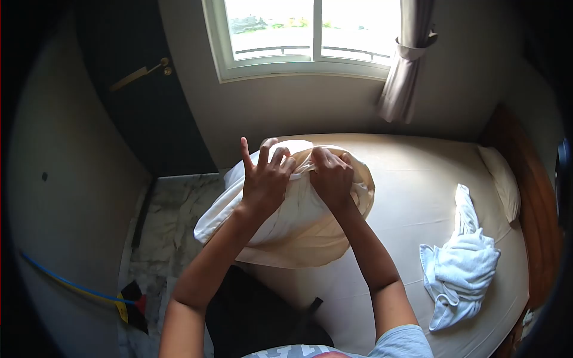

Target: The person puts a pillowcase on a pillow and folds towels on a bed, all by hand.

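Observation:
A bunched cream and white cloth (280, 230) hangs in loose folds over the near left part of the bed. My left hand (267, 179) pinches its gathered upper edge, with the little finger sticking up. Close beside it, my right hand (332, 178) is closed in a fist round the same gathered edge. Below the hands the cloth spreads wide, its rounded rim curving round to the right of my right wrist.
The bed (412, 155) has a pale fitted sheet, a pillow (500, 182) and a wooden headboard (525, 197). A crumpled light blue towel (462, 268) lies at its right. A broom (132, 304) leans at the left, near a dark door (134, 77).

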Tool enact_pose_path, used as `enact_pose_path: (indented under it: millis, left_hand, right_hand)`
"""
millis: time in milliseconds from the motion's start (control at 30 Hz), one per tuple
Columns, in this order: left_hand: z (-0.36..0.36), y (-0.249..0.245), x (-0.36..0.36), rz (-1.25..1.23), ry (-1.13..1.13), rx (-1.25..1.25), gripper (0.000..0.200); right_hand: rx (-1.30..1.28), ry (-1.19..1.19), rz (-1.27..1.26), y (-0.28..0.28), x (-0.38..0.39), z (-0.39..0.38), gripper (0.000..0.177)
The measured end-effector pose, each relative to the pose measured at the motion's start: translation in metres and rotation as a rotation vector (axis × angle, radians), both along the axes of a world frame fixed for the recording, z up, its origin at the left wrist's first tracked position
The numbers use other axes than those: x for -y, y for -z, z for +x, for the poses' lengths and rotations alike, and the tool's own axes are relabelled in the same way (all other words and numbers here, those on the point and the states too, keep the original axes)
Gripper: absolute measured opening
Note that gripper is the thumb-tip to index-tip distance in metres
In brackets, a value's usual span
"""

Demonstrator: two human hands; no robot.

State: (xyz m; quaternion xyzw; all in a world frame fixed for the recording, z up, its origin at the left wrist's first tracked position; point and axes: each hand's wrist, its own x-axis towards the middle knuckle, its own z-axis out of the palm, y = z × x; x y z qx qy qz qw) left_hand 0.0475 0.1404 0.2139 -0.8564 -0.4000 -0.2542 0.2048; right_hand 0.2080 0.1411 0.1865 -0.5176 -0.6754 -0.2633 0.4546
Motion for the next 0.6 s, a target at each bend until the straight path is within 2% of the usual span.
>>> enact_pose_path:
  millis: [33, 67, 167, 200, 300, 433, 500, 600]
  left_hand:
    - [-0.007, 0.002, -0.003, -0.002, -0.058, -0.030, 0.022]
    - [-0.015, 0.005, -0.002, -0.189, 0.004, 0.069, 0.021]
    - [-0.028, -0.009, 0.016, -0.471, 0.113, 0.353, 0.021]
    - [-0.028, -0.009, 0.017, -0.403, 0.089, 0.364, 0.022]
    - [-0.020, -0.007, 0.010, -0.274, 0.039, 0.357, 0.024]
    - [-0.007, -0.010, 0.003, -0.033, -0.050, 0.196, 0.026]
    - [0.001, -0.004, 0.002, 0.096, -0.172, 0.027, 0.026]
    - [-0.006, -0.009, 0.003, 0.087, -0.186, 0.014, 0.021]
  right_hand:
    - [-0.004, -0.020, 0.007, -0.001, 0.001, -0.006, 0.009]
    - [0.014, -0.035, -0.007, -0.002, 0.005, -0.010, 0.011]
    - [-0.025, -0.091, -0.020, -0.002, 0.011, -0.011, 0.014]
    - [-0.050, -0.129, 0.038, -0.001, 0.009, -0.011, 0.016]
    - [-0.061, -0.189, -0.004, -0.008, 0.017, -0.013, 0.019]
    - [-0.063, -0.217, 0.042, -0.012, 0.017, -0.020, 0.026]
    - [-0.043, -0.220, -0.008, -0.011, 0.017, -0.019, 0.024]
    - [0.032, -0.199, -0.058, -0.006, 0.017, -0.015, 0.020]
